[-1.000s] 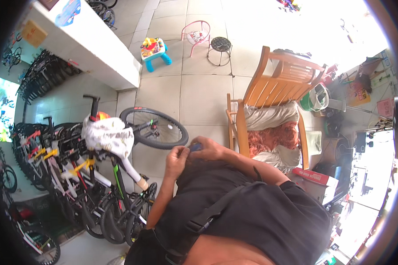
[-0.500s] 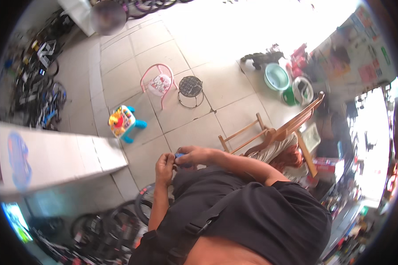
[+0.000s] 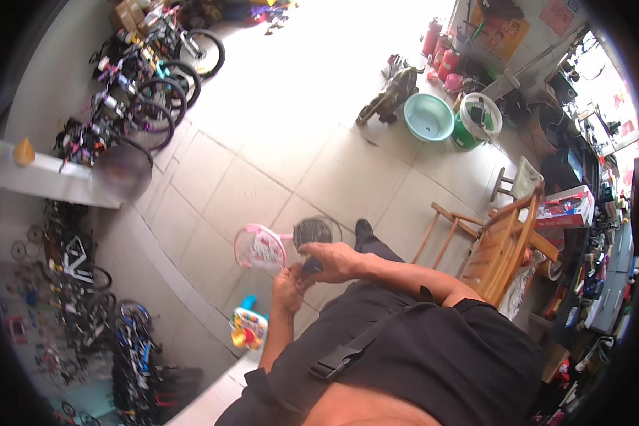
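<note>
In front of my body, my two hands meet. My right hand (image 3: 335,261) curls around a small dark blue object (image 3: 311,265), of which little shows between the fingers, so I cannot make out its kind. My left hand (image 3: 287,291) is closed with its fingertips against the lower side of that object or just beside it; anything it pinches is hidden. Behind the hands, lower down on the floor, are a small pink child's chair (image 3: 266,248) and a round dark stool (image 3: 314,231).
A colourful toy table (image 3: 250,330) stands at left, near a white counter (image 3: 216,397). Bicycles (image 3: 163,106) line the left side. A wooden chair (image 3: 493,252) is on the right, with a light-green basin (image 3: 429,118) and a green-and-white bucket (image 3: 468,131) beyond. Cluttered shelves (image 3: 603,277) fill the far right.
My view has swung to the right, and one of my legs now shows stepping forward. The pink chair and stool are nearer. Both hands stay together around the blue object.
</note>
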The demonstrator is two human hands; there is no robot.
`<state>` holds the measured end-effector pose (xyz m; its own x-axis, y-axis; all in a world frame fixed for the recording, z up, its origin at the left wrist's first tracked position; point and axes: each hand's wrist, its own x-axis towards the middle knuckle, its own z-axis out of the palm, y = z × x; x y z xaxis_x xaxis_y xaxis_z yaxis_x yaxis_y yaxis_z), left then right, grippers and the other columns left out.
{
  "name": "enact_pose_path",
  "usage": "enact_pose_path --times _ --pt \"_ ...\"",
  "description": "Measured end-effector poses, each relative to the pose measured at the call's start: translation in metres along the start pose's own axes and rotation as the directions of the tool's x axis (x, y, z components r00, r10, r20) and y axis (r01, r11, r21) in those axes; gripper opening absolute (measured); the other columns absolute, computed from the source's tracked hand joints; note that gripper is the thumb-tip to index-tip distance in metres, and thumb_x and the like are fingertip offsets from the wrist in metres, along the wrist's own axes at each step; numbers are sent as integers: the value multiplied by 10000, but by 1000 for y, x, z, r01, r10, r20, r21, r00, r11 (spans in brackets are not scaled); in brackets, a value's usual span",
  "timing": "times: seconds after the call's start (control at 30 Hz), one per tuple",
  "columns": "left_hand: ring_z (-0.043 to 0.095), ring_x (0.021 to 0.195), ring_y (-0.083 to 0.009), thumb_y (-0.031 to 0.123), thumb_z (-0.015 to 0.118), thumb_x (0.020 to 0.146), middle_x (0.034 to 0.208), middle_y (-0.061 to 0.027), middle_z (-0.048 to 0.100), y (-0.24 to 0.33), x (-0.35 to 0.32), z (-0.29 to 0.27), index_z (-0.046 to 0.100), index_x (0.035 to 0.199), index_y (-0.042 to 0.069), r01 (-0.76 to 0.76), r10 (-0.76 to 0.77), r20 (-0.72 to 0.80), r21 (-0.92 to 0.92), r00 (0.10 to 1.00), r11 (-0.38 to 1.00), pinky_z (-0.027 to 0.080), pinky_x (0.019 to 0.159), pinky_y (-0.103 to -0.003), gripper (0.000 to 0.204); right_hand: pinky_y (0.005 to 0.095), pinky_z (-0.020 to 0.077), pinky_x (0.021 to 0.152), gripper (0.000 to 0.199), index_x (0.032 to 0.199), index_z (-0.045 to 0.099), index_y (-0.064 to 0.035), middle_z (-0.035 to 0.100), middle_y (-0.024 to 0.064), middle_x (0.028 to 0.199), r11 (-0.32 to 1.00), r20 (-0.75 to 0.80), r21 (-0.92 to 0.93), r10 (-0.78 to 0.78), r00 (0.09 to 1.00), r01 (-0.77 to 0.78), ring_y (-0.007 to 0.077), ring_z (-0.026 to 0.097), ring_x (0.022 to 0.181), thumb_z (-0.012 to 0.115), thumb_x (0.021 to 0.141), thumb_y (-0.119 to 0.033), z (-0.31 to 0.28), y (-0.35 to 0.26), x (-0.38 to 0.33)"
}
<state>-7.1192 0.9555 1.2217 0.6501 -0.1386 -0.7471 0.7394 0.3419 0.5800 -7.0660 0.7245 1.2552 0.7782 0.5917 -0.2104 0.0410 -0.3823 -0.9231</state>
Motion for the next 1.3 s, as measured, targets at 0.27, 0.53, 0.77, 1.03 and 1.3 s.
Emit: enact_pose_path --times 0.27,0.53,0.77,1.03,1.3 --pt "748 898 -182 276 659 1038 1054 -86 740 156 150 99 640 1190 28 75 -76 -52 -17 996 997 651 732 -358 292 442 525 980 606 1326 619 -6 652 245 1228 972 118 232 -61 991 32 405 652 1149 762 889 -400 -180 49 163" --pt "687 821 -152 126 697 977 983 -84 707 328 431 219 603 1056 37 -23 14 69 132 998 991 595 737 -329 152 400 453 1103 615 1441 559 -18 631 219 1387 913 211 257 269 940 -318 330 590 1307 591 1013 -460 -408 156 343" --pt "699 908 -190 111 666 946 926 -49 652 607 627 352 580 974 81 -272 254 190 73 948 960 592 756 -337 95 387 461 1096 599 1399 583 -19 634 227 1338 805 -64 209 578 814 -555 354 610 1241 596 840 -233 -611 252 379" --pt "667 973 -247 130 654 923 957 -50 652 835 887 516 600 892 106 -371 340 366 17 866 928 506 958 -405 67 366 516 996 580 1434 594 -122 624 167 1285 530 49 593 728 684 -607 285 654 1108 650 863 -205 -850 354 469" --pt "673 963 -219 204 672 948 964 1 670 920 1057 595 632 914 152 -251 256 30 -114 966 961 532 873 -403 74 360 555 819 426 1295 655 -91 719 115 987 739 82 338 594 800 -583 209 692 893 676 898 -243 -1157 385 589"
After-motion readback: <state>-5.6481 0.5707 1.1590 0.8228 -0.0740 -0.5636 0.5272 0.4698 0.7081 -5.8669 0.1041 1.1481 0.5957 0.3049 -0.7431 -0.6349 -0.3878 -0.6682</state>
